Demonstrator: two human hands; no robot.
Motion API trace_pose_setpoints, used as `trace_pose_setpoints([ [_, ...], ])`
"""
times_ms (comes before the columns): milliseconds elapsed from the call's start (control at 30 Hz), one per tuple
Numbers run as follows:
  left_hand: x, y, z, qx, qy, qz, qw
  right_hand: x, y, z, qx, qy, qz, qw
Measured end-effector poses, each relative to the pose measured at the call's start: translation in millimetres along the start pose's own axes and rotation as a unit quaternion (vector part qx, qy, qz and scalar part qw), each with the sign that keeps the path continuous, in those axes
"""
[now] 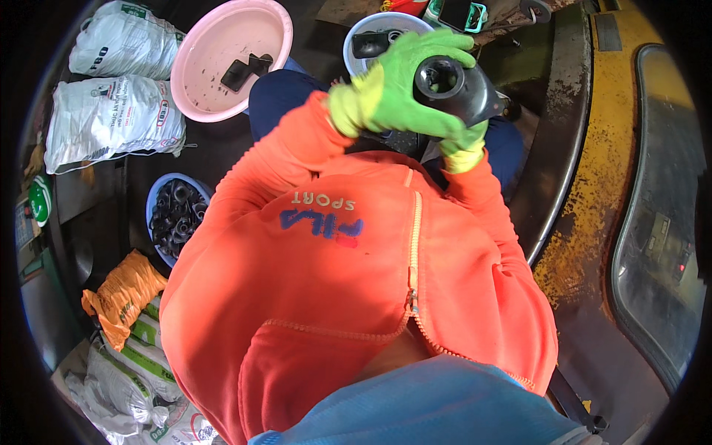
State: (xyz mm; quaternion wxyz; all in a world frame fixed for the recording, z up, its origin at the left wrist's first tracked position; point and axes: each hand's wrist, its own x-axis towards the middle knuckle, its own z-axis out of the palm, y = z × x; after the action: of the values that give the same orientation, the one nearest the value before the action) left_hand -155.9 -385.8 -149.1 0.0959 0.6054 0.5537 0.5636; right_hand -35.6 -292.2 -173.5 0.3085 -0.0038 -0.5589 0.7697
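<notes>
At the far left lie printed white sacks (115, 119), with an orange bag (124, 295) nearer the wearer, then a blue tub (194, 182) heaped with small black pieces (178, 219). Beyond it stands a pink basin (215, 44) holding two flat dark pieces (236, 75), and next comes a light-blue bucket (386, 18) with a larger black piece (369, 45) inside. In front of that bucket, the gloved left hand (404, 93) is curled around a hollow black part (478, 93), its fingers spread across the far side and bent to grip it. The part is held up off everything else, between the two gloves, its round opening facing the wearer. The gloved right hand (466, 139) sits at the part's near lower side; most of its fingers are hidden, so how tightly they close cannot be told. The step in hand looks like turning or checking this piece, and the next move probably calls for a steady left grip while the right hand works its edge. Rightmost is a rusty yellow panel (593, 193).
</notes>
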Motion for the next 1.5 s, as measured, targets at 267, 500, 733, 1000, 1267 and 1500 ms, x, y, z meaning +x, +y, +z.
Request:
trace_pose_setpoints([
  [267,-14.9,3.0,17.0,-0.119,0.080,-0.036,0.989,-7.0,8.9,-10.4,-0.301,-0.039,-0.019,0.953],
  [500,-9.9,6.3,6.8,-0.161,0.006,-0.002,0.987,-5.9,-14.3,-10.2,-0.385,-0.123,0.015,0.915],
  [733,-8.3,3.5,-4.4,-0.193,-0.090,0.017,0.977,-8.6,-23.4,-11.9,-0.493,-0.248,-0.116,0.826],
  [1000,0.1,1.1,-5.3,-0.332,-0.241,0.042,0.911,-22.8,-23.7,-19.6,-0.395,-0.321,-0.009,0.861],
  [1267,6.1,-26.9,22.9,-0.533,-0.283,0.102,0.790,-30.7,13.6,-17.0,0.407,-0.289,0.376,0.781],
  [1500,-8.2,-42.9,2.6,-0.668,0.065,-0.178,0.719,-15.5,-9.8,-21.8,0.186,0.082,0.308,0.930],
])
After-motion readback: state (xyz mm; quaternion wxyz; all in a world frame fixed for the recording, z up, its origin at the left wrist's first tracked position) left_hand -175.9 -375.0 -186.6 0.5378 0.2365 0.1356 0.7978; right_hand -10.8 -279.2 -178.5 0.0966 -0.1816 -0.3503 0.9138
